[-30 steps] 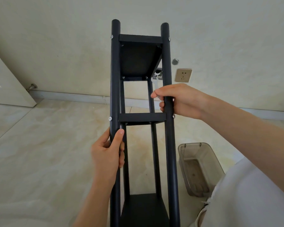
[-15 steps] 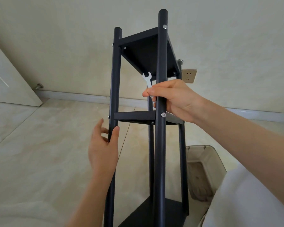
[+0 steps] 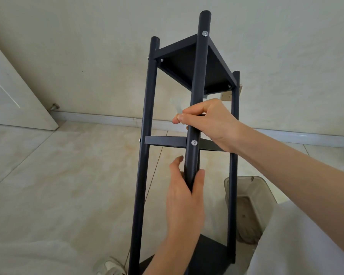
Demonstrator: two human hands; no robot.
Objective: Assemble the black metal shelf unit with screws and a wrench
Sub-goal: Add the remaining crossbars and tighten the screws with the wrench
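On shelf post [image 3: 195, 108], both hands grip.

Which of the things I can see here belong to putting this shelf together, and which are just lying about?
Part of the job:
- black shelf unit
- screws in the near post, one at
- blurred pale wrench held with the post in the right hand
- left hand, its grip round the near post

Just lying about:
- clear plastic bin
- wall socket
- door

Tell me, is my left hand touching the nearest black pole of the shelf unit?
Touching. The head view shows the left hand wrapped around the near pole just below the middle shelf's screw, thumb on one side and fingers on the other.
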